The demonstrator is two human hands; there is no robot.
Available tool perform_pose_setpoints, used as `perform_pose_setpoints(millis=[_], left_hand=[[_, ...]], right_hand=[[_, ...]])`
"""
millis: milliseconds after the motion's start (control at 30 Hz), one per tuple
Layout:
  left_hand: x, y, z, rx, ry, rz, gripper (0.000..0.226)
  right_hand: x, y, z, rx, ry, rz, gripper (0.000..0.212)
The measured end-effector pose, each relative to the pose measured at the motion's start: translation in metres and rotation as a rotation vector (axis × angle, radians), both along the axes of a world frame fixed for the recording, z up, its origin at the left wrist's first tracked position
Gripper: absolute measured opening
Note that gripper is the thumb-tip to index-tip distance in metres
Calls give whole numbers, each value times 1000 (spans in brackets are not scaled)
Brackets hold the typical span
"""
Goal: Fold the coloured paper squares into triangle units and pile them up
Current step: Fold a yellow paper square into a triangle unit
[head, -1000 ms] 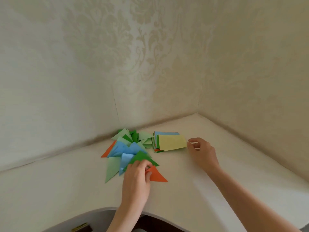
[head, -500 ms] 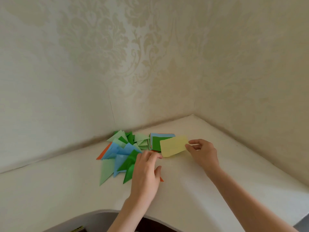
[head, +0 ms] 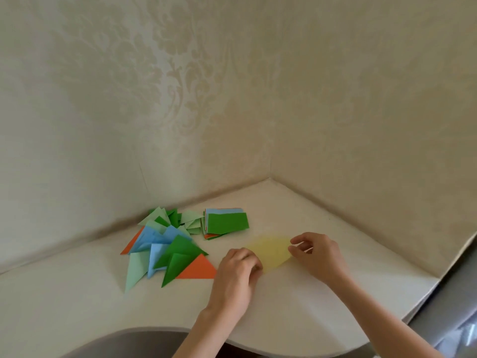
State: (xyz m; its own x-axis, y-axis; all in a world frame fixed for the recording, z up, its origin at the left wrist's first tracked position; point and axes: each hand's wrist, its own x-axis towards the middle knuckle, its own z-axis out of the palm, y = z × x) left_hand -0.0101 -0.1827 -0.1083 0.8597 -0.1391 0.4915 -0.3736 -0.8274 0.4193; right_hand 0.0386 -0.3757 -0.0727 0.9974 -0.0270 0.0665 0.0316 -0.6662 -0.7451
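We are now holding the yellow sheet [head: 271, 254], lifted off the stack [head: 227, 223], nearer us; left hand [head: 238, 267] and right hand [head: 316, 254] are pinching its opposite edges, since it is probably light and floppy.

1. Surface [head: 77, 293]: plain off-white.
2. Walls [head: 180, 86]: cream wallpaper, faint tone-on-tone damask floral pattern.
3. Pile of folded triangles [head: 165, 244]: dark green, pale mint green, light blue, orange; all solid colours.
4. Stack of unfolded sheets [head: 227, 223]: dark green on top, light blue and orange edges showing beneath.
5. Sheet [head: 271, 251] between the hands: pale yellow, plain, blurred.
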Motion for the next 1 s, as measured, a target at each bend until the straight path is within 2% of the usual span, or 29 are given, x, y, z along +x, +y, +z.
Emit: perform_pose_setpoints(millis=[67, 133, 200, 300, 533, 700, 1000], left_hand=[[-1, -3, 1, -4, 11, 9, 4], [-1, -7, 1, -18, 18, 16, 4], [-1, -9, -1, -41, 33, 18, 2], [0, -13, 0, -75, 73, 26, 3], [6, -8, 5, -223, 186, 62, 5], [9, -11, 3, -260, 190, 95, 15], [15, -3, 12, -324, 354, 69, 10]], right_hand=[[-2, -2, -4, -189, -97, 16, 19], [-5, -1, -7, -277, -208, 71, 22], [-7, 4, -9, -255, -283, 213, 23], [-16, 17, -14, -231, -265, 367, 28], [-21, 18, -30, -135, -280, 368, 24], [-23, 17, -30, -102, -256, 364, 26], [-19, 14, -26, -83, -197, 370, 19]])
